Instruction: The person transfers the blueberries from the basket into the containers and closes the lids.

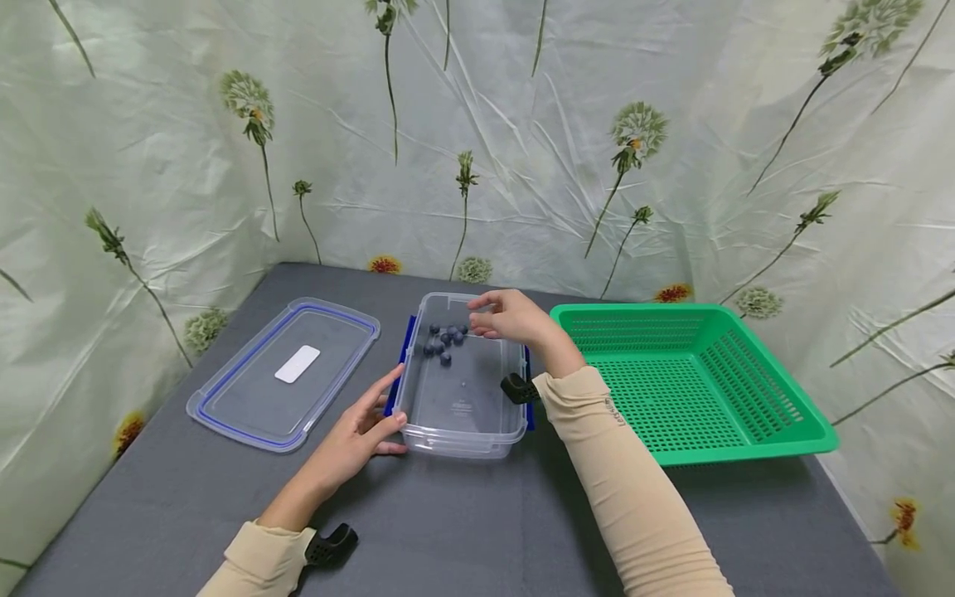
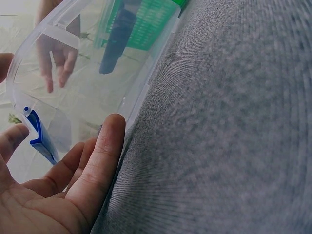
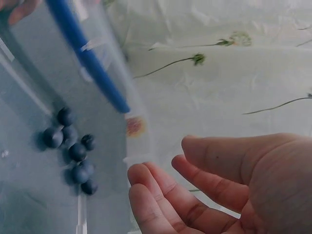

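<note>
A clear plastic food container [image 1: 466, 396] with blue side clips stands uncovered on the table. Dark blueberries [image 1: 446, 338] lie clustered toward its back left; several also show in the right wrist view [image 3: 78, 152]. My left hand [image 1: 358, 431] rests against the container's front left side, fingers spread along the wall and thumb at the rim. In the left wrist view, that hand's fingers [image 2: 100, 165] touch the clear wall close to the cloth. Over the container's back right part hovers my right hand [image 1: 511, 317], fingers loosely bent, with nothing visible between thumb and fingertips.
To the left lies a clear lid [image 1: 254, 402] with a blue seal and a white label. A green plastic basket [image 1: 753, 452] stands close on the right. Grey cloth [image 1: 462, 522] covers the table, and a flower-print curtain [image 1: 522, 191] hangs behind it.
</note>
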Demonstrator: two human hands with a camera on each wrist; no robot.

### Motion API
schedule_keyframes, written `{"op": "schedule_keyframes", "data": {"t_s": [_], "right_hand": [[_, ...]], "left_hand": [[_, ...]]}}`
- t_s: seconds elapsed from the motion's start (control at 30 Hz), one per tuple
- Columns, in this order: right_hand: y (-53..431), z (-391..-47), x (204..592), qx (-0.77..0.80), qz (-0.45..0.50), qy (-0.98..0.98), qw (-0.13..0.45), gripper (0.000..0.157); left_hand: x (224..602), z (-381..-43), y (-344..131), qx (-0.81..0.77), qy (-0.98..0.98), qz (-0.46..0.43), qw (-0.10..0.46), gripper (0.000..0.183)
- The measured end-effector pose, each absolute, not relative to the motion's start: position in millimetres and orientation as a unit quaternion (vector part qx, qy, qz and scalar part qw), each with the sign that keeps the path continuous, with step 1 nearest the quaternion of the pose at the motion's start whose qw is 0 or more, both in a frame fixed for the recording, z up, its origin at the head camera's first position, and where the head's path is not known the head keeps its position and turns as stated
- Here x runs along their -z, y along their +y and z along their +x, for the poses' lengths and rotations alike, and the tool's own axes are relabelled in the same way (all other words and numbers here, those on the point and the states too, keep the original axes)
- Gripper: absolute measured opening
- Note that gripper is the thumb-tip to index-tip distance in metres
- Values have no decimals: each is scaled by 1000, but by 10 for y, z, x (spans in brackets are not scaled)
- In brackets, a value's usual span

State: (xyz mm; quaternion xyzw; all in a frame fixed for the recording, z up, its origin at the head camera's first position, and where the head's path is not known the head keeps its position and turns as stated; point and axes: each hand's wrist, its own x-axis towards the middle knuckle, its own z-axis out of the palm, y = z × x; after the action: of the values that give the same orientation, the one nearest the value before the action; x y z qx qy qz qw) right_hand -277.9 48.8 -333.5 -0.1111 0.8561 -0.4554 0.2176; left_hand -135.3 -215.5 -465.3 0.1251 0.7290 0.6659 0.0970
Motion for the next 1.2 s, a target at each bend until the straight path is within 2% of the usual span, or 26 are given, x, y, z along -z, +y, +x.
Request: {"op": "schedule_keyframes", "data": {"t_s": [0.5,1.2], "right_hand": [[756,-2696,3135,500,-131,831,207,43],[1387,-2799,3088,485,-110,850,174,43]], "left_hand": [[4631,-1350,-2150,-665,730,121,103,71],[4638,-1345,-2158,-665,728,130,99,71]]}}
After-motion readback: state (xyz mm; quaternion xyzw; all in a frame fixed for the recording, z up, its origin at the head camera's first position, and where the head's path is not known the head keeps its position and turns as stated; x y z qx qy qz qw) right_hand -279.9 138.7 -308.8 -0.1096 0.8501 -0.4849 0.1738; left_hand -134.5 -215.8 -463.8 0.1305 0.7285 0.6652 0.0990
